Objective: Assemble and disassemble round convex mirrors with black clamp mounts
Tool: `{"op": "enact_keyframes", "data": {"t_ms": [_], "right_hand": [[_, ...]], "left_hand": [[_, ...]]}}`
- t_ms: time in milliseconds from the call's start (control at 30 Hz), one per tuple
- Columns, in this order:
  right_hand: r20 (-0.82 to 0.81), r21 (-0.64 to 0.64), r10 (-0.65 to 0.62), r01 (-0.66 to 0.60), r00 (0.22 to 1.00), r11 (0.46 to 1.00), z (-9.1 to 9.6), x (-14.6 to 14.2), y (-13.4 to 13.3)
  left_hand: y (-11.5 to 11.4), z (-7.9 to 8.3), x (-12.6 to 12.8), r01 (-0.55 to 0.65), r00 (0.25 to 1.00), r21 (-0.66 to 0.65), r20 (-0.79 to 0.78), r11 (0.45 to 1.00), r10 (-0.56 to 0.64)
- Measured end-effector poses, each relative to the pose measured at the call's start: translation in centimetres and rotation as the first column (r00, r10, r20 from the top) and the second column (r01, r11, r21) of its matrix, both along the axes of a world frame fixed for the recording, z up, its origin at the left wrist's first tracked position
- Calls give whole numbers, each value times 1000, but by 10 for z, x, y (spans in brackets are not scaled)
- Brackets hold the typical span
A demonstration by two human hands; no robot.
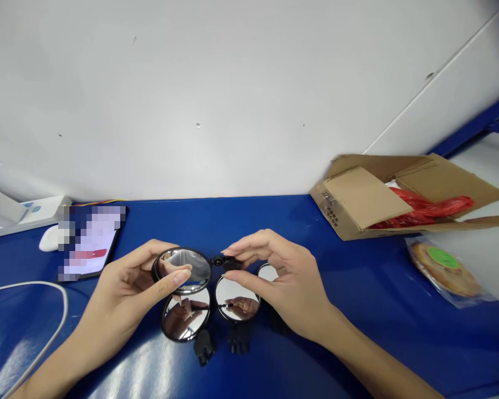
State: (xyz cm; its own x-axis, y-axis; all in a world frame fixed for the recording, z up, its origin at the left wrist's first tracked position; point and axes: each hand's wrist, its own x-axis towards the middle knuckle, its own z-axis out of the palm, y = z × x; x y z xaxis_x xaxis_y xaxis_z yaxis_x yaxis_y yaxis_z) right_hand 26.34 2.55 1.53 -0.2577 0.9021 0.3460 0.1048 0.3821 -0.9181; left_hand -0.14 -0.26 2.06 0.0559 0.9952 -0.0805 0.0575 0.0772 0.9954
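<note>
Left hand (116, 293) grips a round mirror (193, 271) by its rim, leaving the glass exposed, while the right hand (291, 282) pinches the black joint (219, 260) beside it, above two more mirrors (186, 314) resting on the blue counter (357, 277).

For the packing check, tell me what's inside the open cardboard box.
A crumpled red plastic bag lies inside the open cardboard box, showing between its flaps. The bag and the folded flaps cover the bottom of the box, so anything beneath them cannot be seen.
</note>
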Motion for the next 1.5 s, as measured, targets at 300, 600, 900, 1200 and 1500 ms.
{"op": "enact_keyframes", "data": {"t_ms": [300, 600, 900, 1200, 1500], "right_hand": [[8, -59, 23, -22, 1000, 998, 4, 5, 3], [-91, -187, 60, -77, 994, 979, -2, 1, 4], [-102, -131, 77, -90, 992, 987, 7, 4, -2], [-60, -102, 123, -128, 991, 987, 10, 7, -2], [100, 246, 110, -132, 989, 960, 5, 3, 0]], "left_hand": [[-5, -5, -2, -10, 991, 154, -129, 988, 30], [-6, -7, -10, 68, 962, 300, -272, 952, 17], [-16, -7, -13, 49, 926, 358, -366, 932, 92], [-12, -4, -10, 143, 938, 354, -347, 924, -12], [-12, -2, -6, 113, 946, 286, -324, 951, -15]]}}
